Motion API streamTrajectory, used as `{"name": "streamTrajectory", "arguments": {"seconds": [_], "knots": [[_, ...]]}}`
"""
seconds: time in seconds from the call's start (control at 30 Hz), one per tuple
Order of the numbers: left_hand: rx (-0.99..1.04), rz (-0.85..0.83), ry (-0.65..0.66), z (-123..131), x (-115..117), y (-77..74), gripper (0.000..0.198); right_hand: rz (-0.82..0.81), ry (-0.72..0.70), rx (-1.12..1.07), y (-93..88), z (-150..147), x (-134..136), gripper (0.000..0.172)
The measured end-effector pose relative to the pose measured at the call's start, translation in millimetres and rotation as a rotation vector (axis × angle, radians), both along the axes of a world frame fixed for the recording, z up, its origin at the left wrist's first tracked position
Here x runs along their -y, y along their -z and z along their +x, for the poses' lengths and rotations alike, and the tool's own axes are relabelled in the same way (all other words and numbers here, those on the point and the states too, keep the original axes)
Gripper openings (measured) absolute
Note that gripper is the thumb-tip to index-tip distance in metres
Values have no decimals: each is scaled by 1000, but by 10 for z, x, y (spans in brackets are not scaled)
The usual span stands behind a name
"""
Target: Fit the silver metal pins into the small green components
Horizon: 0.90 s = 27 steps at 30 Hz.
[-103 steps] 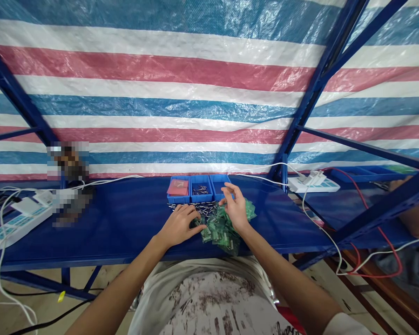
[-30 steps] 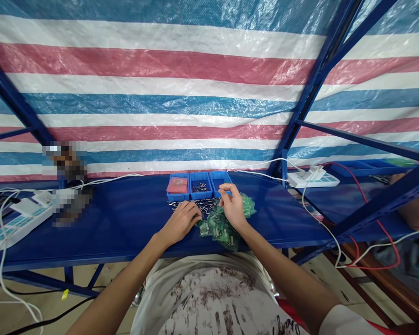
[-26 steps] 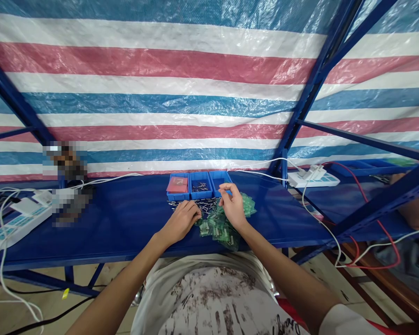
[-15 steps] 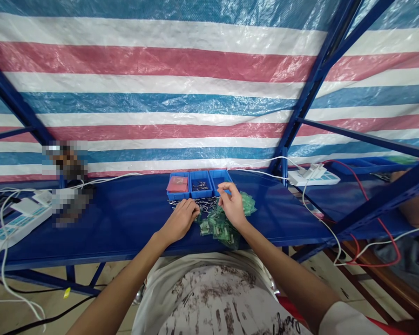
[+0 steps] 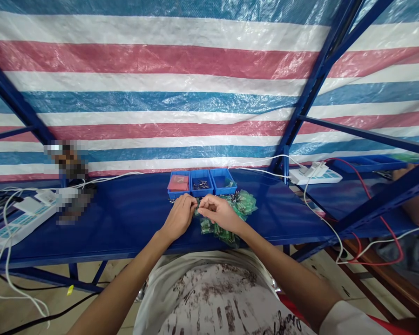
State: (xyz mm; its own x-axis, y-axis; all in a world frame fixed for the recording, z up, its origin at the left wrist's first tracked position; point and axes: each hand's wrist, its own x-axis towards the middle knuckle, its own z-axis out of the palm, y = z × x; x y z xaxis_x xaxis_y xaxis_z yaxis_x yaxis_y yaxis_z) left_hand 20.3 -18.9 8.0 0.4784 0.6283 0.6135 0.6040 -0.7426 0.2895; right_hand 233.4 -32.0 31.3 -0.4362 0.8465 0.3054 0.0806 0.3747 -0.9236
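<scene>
My left hand (image 5: 179,217) and my right hand (image 5: 219,213) meet over a heap of small green circuit boards (image 5: 245,203) on the blue shelf (image 5: 125,218). Both hands are curled, fingertips pinched together between them on a small piece I cannot make out. Thin metal pins lie scattered just behind the hands, mostly hidden by them. Three small blue bins (image 5: 202,181) stand in a row behind: the left holds a red packet (image 5: 178,183), the middle holds metal pins, the right looks nearly bare.
White power strips lie at the left (image 5: 17,219) and at the right (image 5: 316,175), with white and red cables (image 5: 363,204) trailing off. Blue rack posts (image 5: 310,88) rise on the right. A striped tarp hangs behind. Another person's arm (image 5: 417,204) shows at far right.
My right hand has come down and left from near the right bin to meet my left hand over the green boards. My left hand has shifted slightly forward.
</scene>
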Motion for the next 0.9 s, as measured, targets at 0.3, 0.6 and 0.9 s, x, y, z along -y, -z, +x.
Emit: {"name": "streamTrajectory", "arguments": {"seconds": [0.3,0.6,0.9], "knots": [[31,47,2,-4,13,-13,13,83,71,97,-50,-7,54,18],[-11,98,-12,-2,25,-12,10,128,147,143,20,-20,-5,15],[2,137,-55,-7,58,-36,14,153,167,102,19,-4,-11,21]]}}
